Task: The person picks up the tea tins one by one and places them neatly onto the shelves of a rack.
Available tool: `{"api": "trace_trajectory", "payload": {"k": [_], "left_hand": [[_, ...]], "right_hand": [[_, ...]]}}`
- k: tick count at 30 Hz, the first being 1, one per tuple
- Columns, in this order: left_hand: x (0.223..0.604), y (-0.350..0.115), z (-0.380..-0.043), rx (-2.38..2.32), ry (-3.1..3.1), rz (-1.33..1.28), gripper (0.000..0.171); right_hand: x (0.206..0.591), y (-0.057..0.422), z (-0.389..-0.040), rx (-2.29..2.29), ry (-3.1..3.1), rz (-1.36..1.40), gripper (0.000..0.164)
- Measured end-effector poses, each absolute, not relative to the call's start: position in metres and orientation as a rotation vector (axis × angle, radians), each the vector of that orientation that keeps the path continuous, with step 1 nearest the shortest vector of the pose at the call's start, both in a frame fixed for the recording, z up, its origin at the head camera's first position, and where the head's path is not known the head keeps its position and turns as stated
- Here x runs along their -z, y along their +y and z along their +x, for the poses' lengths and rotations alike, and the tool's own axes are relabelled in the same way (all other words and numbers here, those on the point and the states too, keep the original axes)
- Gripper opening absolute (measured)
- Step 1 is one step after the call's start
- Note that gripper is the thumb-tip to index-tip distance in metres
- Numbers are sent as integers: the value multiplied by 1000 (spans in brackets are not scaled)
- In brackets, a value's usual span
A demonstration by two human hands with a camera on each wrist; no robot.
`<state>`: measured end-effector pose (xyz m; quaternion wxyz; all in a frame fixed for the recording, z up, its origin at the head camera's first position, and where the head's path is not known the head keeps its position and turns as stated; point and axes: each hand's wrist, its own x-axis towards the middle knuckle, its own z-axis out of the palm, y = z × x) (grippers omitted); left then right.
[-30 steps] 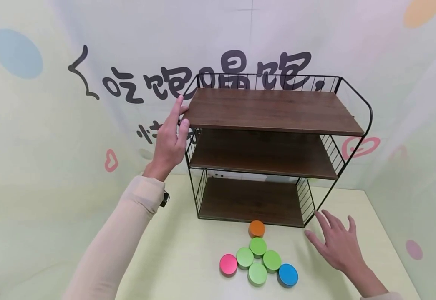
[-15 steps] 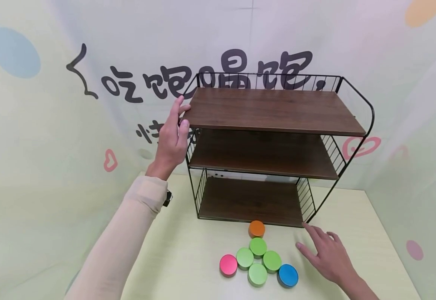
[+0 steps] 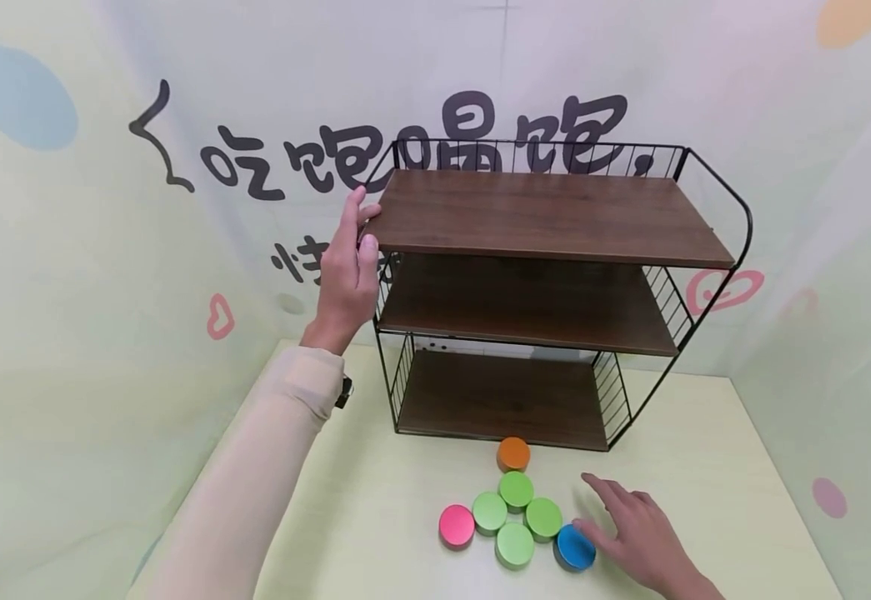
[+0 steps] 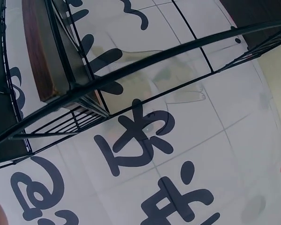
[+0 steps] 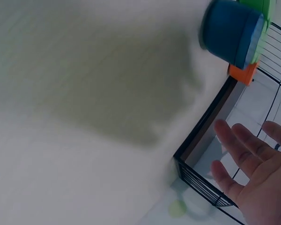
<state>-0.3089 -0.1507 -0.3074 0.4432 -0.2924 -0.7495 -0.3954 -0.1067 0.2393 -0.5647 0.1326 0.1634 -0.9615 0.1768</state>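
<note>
A three-tier rack point(image 3: 548, 212) with dark wooden boards and a black wire frame stands on the table. My left hand point(image 3: 345, 279) holds the left end of its top tier, thumb at the front corner and one finger over the side rail. My right hand point(image 3: 638, 537) hovers with spread fingers, its thumb overlapping the edge of the blue round tin point(image 3: 573, 550) in the head view. In the right wrist view, the blue tin point(image 5: 232, 33) is apart from the relaxed fingers. Several green tins point(image 3: 515, 543) stand clustered to its left, with a pink tin point(image 3: 456, 526) beyond them.
An orange tin point(image 3: 513, 453) stands at the rack's front bottom edge. Behind is a pale curtain point(image 3: 240, 75) with black lettering, which also lines both sides. The pale table point(image 3: 713, 467) extends right of the rack.
My right hand has moved left and toward me, from beside the rack's lower right corner to the blue tin. My left hand keeps its place on the rack, and the tins have not moved.
</note>
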Motion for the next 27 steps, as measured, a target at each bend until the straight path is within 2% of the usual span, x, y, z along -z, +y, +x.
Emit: {"api": "trace_trajectory", "payload": {"k": [15, 27], "left_hand": [[309, -148, -313, 1007, -1817, -728, 52], [312, -144, -316, 1067, -1782, -707, 54]], "right_hand": [[575, 228, -92, -453, -2823, 631, 71], [585, 225, -87, -446, -2880, 688, 63]]}}
